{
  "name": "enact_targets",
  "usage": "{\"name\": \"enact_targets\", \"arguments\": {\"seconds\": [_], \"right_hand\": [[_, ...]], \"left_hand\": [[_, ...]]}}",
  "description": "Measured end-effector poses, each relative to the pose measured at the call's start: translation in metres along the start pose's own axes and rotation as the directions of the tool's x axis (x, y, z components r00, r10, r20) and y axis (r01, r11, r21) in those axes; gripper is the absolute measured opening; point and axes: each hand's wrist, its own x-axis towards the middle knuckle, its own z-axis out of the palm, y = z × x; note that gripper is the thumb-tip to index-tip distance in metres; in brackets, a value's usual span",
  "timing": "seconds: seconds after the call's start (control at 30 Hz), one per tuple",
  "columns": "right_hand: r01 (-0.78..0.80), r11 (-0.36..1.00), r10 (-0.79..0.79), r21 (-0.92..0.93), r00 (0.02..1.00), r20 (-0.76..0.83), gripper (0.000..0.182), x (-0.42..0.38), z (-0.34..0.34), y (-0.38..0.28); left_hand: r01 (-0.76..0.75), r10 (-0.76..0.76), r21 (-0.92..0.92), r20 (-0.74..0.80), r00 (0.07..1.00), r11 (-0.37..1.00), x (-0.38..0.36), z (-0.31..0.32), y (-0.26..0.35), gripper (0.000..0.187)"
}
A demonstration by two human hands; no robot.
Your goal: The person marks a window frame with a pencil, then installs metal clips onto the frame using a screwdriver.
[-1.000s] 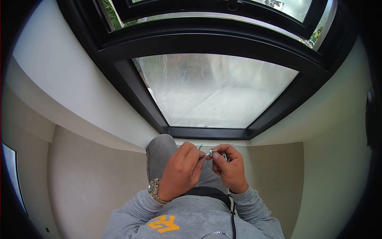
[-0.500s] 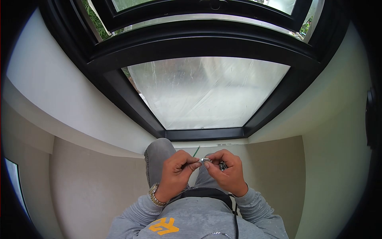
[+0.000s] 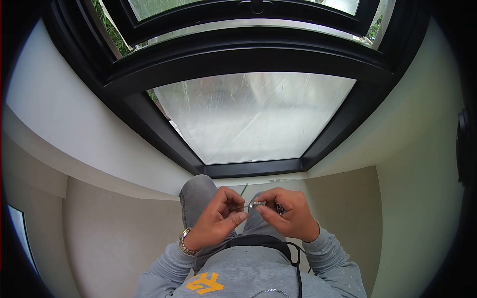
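A small silver metal fitting (image 3: 255, 203) is pinched between the thumb and forefinger of my right hand (image 3: 290, 213). More shiny metal pieces (image 3: 280, 209) show partly in the palm behind those fingers; their kind is hidden. My left hand (image 3: 218, 218) has its fingers curled around a thin grey metal rod (image 3: 242, 207), whose tip meets the fitting. The left thumb stands a little apart from the forefinger. Both hands are in front of my lap, above my thighs.
A black window frame (image 3: 253, 171) with a plastic-covered pane (image 3: 253, 119) rises in front of me. Above it, an opened sash (image 3: 248, 20) tilts. A thin green stick (image 3: 244, 189) shows beyond my hands. Pale walls (image 3: 124, 238) curve in on both sides.
My left thumb has lowered away from the forefinger, uncovering the thin rod. My right hand has shifted slightly, and the fitting has turned a little. The view has tilted slightly.
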Motion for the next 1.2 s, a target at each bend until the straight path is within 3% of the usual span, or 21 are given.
{"name": "enact_targets", "arguments": {"seconds": [0.03,0.1,0.23,0.3,0.43,0.5,0.53,0.73,0.8,0.83,0.93,0.97,1.0,1.03,1.1,1.2], "right_hand": [[0.005,1.000,-0.005,-0.002,1.000,0.000,0.015,0.000,0.000,0.001],[-0.169,0.983,0.174,0.078,0.983,-0.065,0.014,-0.002,0.004,0.006],[-0.154,0.962,0.200,0.224,0.959,-0.201,0.013,-0.008,0.015,0.015],[-0.250,0.942,0.301,0.224,0.924,-0.234,0.013,-0.013,0.014,0.016],[-0.256,0.945,0.304,0.204,0.918,-0.256,0.012,-0.017,0.013,0.018],[-0.209,0.965,0.248,0.162,0.927,-0.283,0.012,-0.017,0.014,0.017],[-0.208,0.965,0.248,0.162,0.926,-0.284,0.012,-0.017,0.015,0.017],[-0.098,0.995,0.096,-0.007,0.982,-0.165,0.014,-0.016,0.013,0.013],[-0.086,0.996,0.087,0.013,0.992,-0.093,0.014,-0.015,0.012,0.014],[-0.090,0.996,0.091,0.015,0.991,-0.095,0.014,-0.015,0.011,0.014],[-0.102,0.995,0.101,-0.014,0.992,-0.069,0.015,-0.012,0.007,0.012],[-0.117,0.992,0.114,-0.046,0.991,-0.069,0.015,-0.011,0.006,0.010],[-0.130,0.988,0.125,-0.078,0.990,-0.068,0.015,-0.010,0.005,0.009],[-0.134,0.988,0.129,-0.077,0.989,-0.070,0.015,-0.010,0.005,0.010],[-0.137,0.987,0.129,-0.086,0.987,-0.093,0.015,-0.011,0.004,0.011],[-0.165,0.986,0.161,-0.033,0.982,-0.103,0.015,-0.009,-0.003,0.009]], "left_hand": [[-0.005,0.005,0.001,0.000,1.000,1.000,0.001,-0.001,0.000,0.008],[-0.018,0.018,0.018,0.026,1.000,1.000,0.001,-0.003,-0.004,0.009],[0.013,-0.014,-0.072,-0.021,1.000,0.997,0.000,-0.004,-0.009,0.013],[0.194,-0.193,-0.001,-0.124,0.973,0.981,-0.007,-0.010,-0.014,0.017],[0.162,-0.150,0.053,-0.178,0.973,0.985,-0.013,-0.013,-0.021,0.022],[0.299,-0.296,0.000,-0.145,0.944,0.954,-0.012,-0.020,-0.026,0.028],[0.299,-0.296,0.000,-0.144,0.944,0.954,-0.012,-0.019,-0.027,0.028],[0.397,-0.411,-0.200,-0.033,0.911,0.896,-0.019,-0.024,-0.046,0.032],[0.558,-0.486,-0.583,0.295,0.823,0.591,-0.020,-0.033,-0.053,0.030],[0.561,-0.489,-0.582,0.297,0.820,0.588,-0.021,-0.034,-0.052,0.030],[0.628,-0.522,-0.537,0.358,0.774,0.564,-0.019,-0.028,-0.046,0.024],[0.432,-0.425,-0.245,0.083,0.901,0.868,-0.017,-0.017,-0.043,0.020],[0.212,-0.194,0.153,-0.121,0.973,0.965,-0.016,-0.011,-0.037,0.017],[0.215,-0.198,0.154,-0.119,0.973,0.964,-0.015,-0.009,-0.026,0.017],[0.104,-0.137,0.489,0.033,0.990,0.866,-0.013,-0.007,-0.004,0.016],[0.121,-0.152,0.382,0.054,0.987,0.916,-0.012,-0.011,-0.005,0.015]]}}
